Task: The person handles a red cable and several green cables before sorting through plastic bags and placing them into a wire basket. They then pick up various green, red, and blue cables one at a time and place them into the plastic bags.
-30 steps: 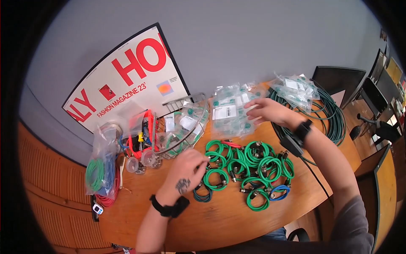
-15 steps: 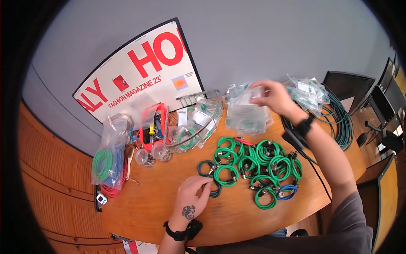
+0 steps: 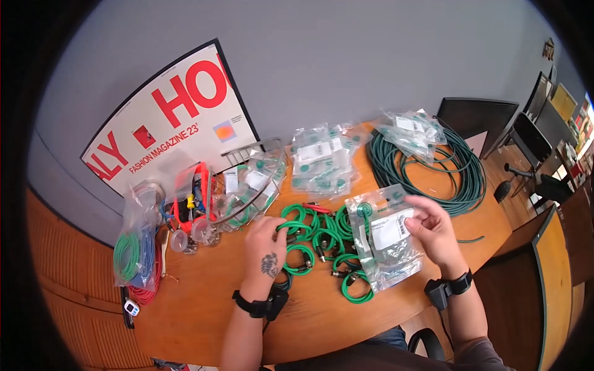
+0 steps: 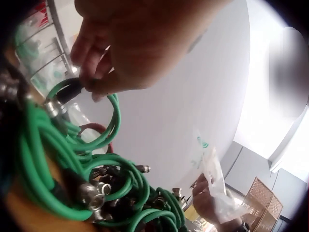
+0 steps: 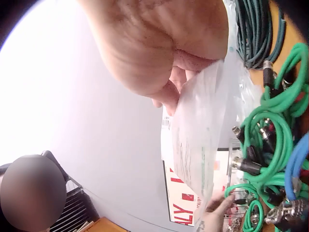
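Observation:
The right hand (image 3: pixel 434 236) pinches a clear plastic bag (image 3: pixel 396 256) with a white label and green print, held over the right part of the green cable pile. In the right wrist view the same bag (image 5: pixel 198 121) hangs from the thumb and fingers. At the pile's left edge the left hand (image 3: pixel 265 253) grips a coiled green cable; in the left wrist view its fingers pinch the black connector end (image 4: pixel 71 92) of that green coil (image 4: pixel 117 118). More green coils (image 3: pixel 300 256) with metal connectors lie below and beside it.
Flat clear bags (image 3: pixel 322 162) are stacked behind the pile. A large dark green cable coil (image 3: pixel 461 198) lies at the right with bags on it. A wire basket (image 3: pixel 247 213), small tubs (image 3: pixel 179 241) and bagged cables (image 3: pixel 127 253) stand at the left.
The right hand has come from the bag stack towards the front, bringing one bag over the cables. The left hand has moved up from the dark coil to a green one and taken hold of it.

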`<state>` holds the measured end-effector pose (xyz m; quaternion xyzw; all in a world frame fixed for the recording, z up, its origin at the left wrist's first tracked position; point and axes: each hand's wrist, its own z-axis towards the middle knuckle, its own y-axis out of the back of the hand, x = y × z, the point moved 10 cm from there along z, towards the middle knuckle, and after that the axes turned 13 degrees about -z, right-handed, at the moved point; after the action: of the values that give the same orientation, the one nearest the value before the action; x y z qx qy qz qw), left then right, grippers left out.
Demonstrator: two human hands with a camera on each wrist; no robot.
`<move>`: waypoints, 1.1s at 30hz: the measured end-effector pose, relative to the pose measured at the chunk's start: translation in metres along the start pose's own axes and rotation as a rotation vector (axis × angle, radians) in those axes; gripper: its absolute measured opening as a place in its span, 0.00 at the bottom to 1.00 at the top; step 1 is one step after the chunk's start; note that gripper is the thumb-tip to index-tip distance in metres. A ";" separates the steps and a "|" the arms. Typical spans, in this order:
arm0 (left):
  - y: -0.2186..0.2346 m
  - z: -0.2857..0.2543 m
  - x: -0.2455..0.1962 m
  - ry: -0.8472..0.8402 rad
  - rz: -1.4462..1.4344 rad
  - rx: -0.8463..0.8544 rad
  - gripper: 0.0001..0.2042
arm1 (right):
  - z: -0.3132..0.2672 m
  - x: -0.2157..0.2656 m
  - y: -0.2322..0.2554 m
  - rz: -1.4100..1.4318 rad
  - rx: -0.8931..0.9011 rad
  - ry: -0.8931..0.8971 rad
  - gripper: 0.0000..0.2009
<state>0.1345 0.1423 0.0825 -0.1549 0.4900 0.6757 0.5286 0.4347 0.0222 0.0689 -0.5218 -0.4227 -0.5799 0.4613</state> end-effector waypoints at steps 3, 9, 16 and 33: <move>0.025 -0.003 -0.040 -0.057 -0.010 -0.109 0.08 | -0.009 -0.011 -0.004 0.022 0.010 -0.045 0.22; 0.054 -0.027 -0.060 0.067 -0.420 -0.197 0.06 | -0.024 0.004 -0.026 -0.012 -0.038 -0.006 0.23; 0.022 -0.065 -0.039 0.449 -0.925 -0.025 0.09 | -0.032 -0.014 -0.056 0.225 -0.058 -0.115 0.21; 0.035 -0.075 -0.038 0.342 -0.852 -0.136 0.09 | -0.036 -0.018 -0.102 0.321 0.108 -0.213 0.19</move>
<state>0.0959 0.0602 0.0925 -0.4860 0.4175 0.3935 0.6592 0.3279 0.0108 0.0463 -0.6152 -0.4110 -0.4170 0.5279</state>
